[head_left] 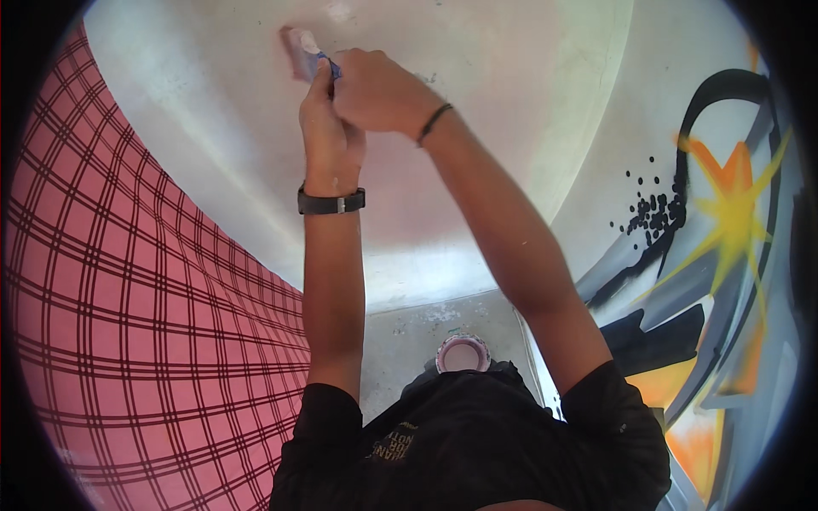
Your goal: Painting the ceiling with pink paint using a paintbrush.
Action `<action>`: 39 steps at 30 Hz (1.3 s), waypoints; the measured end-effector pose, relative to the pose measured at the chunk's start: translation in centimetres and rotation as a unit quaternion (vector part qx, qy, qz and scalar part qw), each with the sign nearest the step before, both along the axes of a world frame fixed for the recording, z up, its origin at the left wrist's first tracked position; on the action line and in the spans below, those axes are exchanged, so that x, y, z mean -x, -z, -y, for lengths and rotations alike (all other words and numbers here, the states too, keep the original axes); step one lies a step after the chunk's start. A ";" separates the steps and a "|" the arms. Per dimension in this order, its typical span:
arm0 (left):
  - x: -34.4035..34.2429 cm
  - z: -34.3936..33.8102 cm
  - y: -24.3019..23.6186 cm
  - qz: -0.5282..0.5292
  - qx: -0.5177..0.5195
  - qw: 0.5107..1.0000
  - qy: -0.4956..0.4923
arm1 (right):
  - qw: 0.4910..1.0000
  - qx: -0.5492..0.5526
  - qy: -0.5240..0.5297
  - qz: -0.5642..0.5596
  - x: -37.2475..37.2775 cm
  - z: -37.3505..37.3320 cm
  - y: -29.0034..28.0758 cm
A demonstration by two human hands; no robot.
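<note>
Up against a pale, glossy wall [477, 51], my two hands meet around a paintbrush [302, 44]. Its head is coated in whitish-pink paint, and a bit of blue shows between the head and my fingers. My right hand [381, 92] is closed in a fist at the handle. Just below and to its left, my left hand [331, 136] grips the brush with the thumb pointing up along it; its other fingers are mostly hidden. The head is at or very near the wall; I cannot tell if it touches.
A paint pot [463, 353] with pink paint and a smeared rim is low in the middle, near the grey floor [396, 349]. Pink cloth with dark checks [162, 289] covers the left side. On the right, a wall carries a painted mural [733, 213] in black, orange and yellow.
</note>
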State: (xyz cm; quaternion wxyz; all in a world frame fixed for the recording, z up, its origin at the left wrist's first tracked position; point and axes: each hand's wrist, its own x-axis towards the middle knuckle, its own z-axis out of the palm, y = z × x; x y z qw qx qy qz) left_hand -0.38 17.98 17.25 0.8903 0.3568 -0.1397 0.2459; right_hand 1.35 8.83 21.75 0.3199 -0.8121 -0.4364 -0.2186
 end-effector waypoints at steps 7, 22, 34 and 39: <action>-7.0 8.2 -1.8 -0.058 -0.070 0.996 0.016 | 0.985 -0.108 -0.039 -0.130 -7.1 9.8 -0.2; -11.9 24.3 -4.0 0.003 -0.048 0.913 0.404 | 0.953 -0.129 0.273 0.003 -4.9 25.0 -2.8; -9.1 4.2 -0.4 0.205 0.041 0.853 0.479 | 0.982 -0.011 0.180 0.064 -0.3 5.2 -3.2; -6.2 -1.0 -0.2 0.135 0.046 0.940 0.309 | 0.959 0.131 0.147 0.202 1.0 1.0 -2.9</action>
